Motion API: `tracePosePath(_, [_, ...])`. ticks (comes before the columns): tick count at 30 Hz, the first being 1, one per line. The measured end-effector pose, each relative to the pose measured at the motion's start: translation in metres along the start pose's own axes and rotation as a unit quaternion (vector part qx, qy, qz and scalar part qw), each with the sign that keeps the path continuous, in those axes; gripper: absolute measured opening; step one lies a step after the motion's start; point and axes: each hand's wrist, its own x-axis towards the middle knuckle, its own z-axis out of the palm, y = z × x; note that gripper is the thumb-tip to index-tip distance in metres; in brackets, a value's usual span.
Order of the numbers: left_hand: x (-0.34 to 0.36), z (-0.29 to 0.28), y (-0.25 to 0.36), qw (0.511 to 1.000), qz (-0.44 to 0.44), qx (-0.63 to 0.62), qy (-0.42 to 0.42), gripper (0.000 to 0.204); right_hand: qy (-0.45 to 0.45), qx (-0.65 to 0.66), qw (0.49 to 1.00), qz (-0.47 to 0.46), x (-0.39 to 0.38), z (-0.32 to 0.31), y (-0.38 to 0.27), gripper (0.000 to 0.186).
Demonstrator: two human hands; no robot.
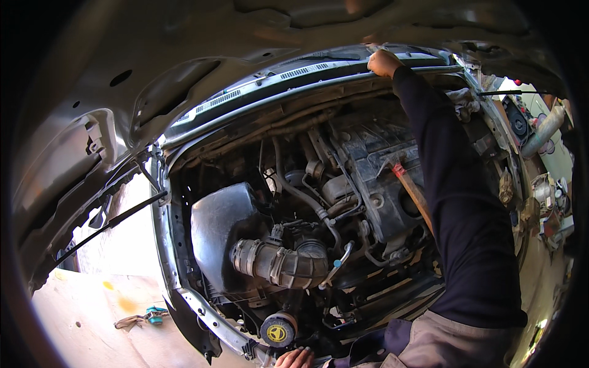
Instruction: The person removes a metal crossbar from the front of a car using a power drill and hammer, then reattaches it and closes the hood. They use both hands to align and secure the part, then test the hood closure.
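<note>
My right arm in a dark sleeve stretches across the engine bay to its far edge. There my right hand (384, 63) is closed in a fist at the cowl (334, 65), below the raised hood. Whatever it may hold is too small to make out. My left hand (294, 357) lies at the near edge, only its fingers showing, stretched out beside the round black cap (278, 331) with a yellow mark. A hammer (412, 193) with a wooden handle, red near its head, rests on the black engine cover (386, 153); my right arm hides the handle's end.
The hood (202, 37) hangs overhead, with a thin strut (116, 219) at the left. A black air box (224, 233) and a ribbed intake hose (282, 264) fill the left of the bay. A crumpled rag (464, 104) lies far right. Loose parts (546, 196) stand beyond the right fender.
</note>
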Motion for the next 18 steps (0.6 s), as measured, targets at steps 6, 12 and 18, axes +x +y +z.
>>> tracePosePath(6, [-0.001, -0.002, -0.002, 1.000, 0.003, 0.003, -0.006, 0.051, 0.087, 0.183, 0.974, 0.103, -0.014, -0.002, 0.006, 0.027])
tracePosePath(12, [-0.001, -0.001, 0.000, 1.000, -0.012, 0.002, -0.005, 0.050, 0.111, 0.210, 0.965, 0.107, -0.025, -0.007, 0.006, 0.030])
tracePosePath(18, [0.000, -0.003, 0.001, 1.000, -0.014, 0.017, -0.008, 0.049, 0.131, 0.170, 0.970, 0.112, -0.025, 0.003, 0.013, 0.031])
